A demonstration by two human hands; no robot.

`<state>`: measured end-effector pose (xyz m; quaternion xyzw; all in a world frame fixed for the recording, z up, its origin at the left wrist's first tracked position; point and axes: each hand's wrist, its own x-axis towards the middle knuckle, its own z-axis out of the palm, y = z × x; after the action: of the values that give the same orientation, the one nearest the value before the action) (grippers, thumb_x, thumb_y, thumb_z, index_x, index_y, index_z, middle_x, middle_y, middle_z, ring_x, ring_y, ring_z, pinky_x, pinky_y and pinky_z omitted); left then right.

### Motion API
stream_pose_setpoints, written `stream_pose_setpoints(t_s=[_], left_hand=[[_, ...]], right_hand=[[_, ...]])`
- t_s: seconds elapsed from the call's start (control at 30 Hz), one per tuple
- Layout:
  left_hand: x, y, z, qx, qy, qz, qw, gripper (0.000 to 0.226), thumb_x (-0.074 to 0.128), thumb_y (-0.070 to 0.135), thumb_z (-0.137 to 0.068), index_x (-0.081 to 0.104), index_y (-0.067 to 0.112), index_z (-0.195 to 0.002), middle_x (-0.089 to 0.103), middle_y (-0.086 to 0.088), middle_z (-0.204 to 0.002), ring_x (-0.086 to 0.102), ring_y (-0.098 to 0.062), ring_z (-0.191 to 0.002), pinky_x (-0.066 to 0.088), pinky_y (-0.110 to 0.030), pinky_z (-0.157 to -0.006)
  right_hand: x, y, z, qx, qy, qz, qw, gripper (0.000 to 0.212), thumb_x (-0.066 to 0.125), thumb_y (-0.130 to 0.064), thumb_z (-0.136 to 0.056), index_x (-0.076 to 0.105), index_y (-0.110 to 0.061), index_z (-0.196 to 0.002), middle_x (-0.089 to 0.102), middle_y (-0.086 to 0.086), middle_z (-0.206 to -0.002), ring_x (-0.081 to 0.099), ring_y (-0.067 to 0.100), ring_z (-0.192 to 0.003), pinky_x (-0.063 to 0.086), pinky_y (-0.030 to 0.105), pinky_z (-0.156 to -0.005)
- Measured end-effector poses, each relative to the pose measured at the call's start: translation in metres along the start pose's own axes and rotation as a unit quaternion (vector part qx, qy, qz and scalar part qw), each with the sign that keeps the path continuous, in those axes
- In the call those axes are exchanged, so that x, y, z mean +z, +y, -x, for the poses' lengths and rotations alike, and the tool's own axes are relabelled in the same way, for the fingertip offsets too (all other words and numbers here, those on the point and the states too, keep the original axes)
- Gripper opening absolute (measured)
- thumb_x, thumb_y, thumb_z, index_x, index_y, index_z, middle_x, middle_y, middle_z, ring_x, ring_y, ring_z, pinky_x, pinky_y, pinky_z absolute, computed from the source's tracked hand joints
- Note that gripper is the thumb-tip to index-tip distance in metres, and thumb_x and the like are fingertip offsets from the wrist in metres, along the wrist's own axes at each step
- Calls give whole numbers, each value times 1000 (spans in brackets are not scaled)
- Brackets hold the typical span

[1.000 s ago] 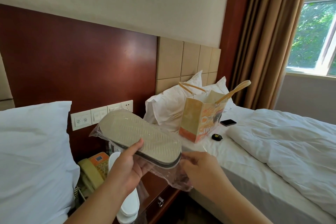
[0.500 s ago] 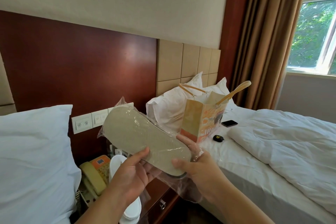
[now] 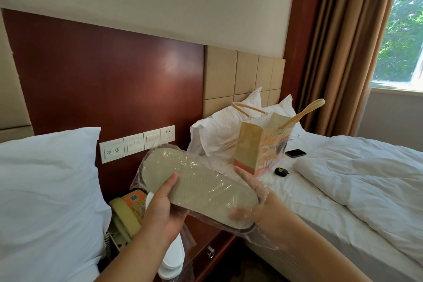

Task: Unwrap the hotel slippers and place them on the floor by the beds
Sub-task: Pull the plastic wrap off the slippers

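Still wrapped, slippers (image 3: 196,188) gripped by left hand (image 3: 160,208), right hand (image 3: 256,204) blurred inside plastic (image 3: 263,192).

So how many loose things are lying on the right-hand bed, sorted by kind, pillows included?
Pillows: 2, one nearer and one behind it
Paper gift bag: 1
Phone: 1
Small black case: 1
Duvet: 1
Total: 6
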<state>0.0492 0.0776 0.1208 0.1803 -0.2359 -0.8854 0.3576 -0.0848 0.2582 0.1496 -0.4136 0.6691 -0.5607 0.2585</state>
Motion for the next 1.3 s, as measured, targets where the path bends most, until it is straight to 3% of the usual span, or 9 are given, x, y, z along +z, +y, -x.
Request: stream_pose_setpoints(t_s=[0.07,0.17,0.3,0.4,0.53,0.67,0.73,0.93,1.3], left_hand=[[-1,2,-1,11,0,-11,1000,50,82,21,-71,67,11,-118,77,-14,-109,75,-31,-94,63,-48,-73],[-2,2,-3,19,1,-24,1000,50,82,22,-69,69,13,-116,76,-13,-111,75,-30,-95,61,-47,-79],[-4,6,-4,35,12,-27,999,47,81,23,-69,68,13,-112,78,-12,-103,76,-29,-90,62,-44,-70],[-6,10,-4,50,18,-31,998,45,81,26,-68,69,14,-110,78,-12,-103,73,-31,-97,59,-47,-77],[-3,1,-5,46,24,-35,998,35,78,26,-78,70,14,-109,79,-11,-100,74,-31,-95,59,-46,-78],[-4,4,-9,50,35,-44,997,32,76,28,-82,70,15,-111,78,-11,-102,75,-29,-93,59,-43,-74],[-6,9,-12,53,32,-49,997,31,73,28,-85,70,15,-113,77,-12,-108,73,-29,-96,58,-42,-73],[-9,10,-12,44,1,-46,998,56,76,49,-80,68,15,-124,73,-15,-119,69,-34,-110,51,-52,-99],[-4,-38,9,-36,18,-69,997,67,87,21,-65,61,11,-126,77,-12,-109,77,-24,-86,61,-36,-60]], right_hand=[[-3,-1,3,6,-8,12,1000,93,93,-16,-61,49,-57,-132,61,-34,-117,59,-16,-100,50,8,-76],[-4,-3,5,24,-14,-4,1000,77,92,-16,-60,63,-56,-118,66,-32,-113,65,-1,-106,55,20,-86],[-9,-3,7,45,-23,-70,996,65,85,4,-62,73,-38,-111,76,-1,-108,72,22,-100,60,44,-84],[-18,-1,9,58,-10,-96,994,61,81,4,-54,76,-28,-106,75,11,-107,71,35,-99,57,57,-86],[-18,-4,9,62,-3,-92,994,48,90,-4,-60,76,-30,-99,77,13,-100,74,39,-86,62,44,-64],[-25,-9,6,60,2,-68,996,51,90,-8,-62,76,-33,-103,77,7,-102,74,32,-92,61,49,-81],[-33,-8,6,68,-2,-82,994,53,89,0,-61,77,-28,-104,77,10,-102,74,32,-91,62,44,-74],[-40,-4,6,89,5,-122,988,50,86,8,-58,78,-20,-99,77,17,-100,74,37,-88,61,39,-66],[-33,0,6,92,9,-129,987,49,88,4,-59,78,-24,-98,77,16,-101,74,37,-89,62,43,-70]])
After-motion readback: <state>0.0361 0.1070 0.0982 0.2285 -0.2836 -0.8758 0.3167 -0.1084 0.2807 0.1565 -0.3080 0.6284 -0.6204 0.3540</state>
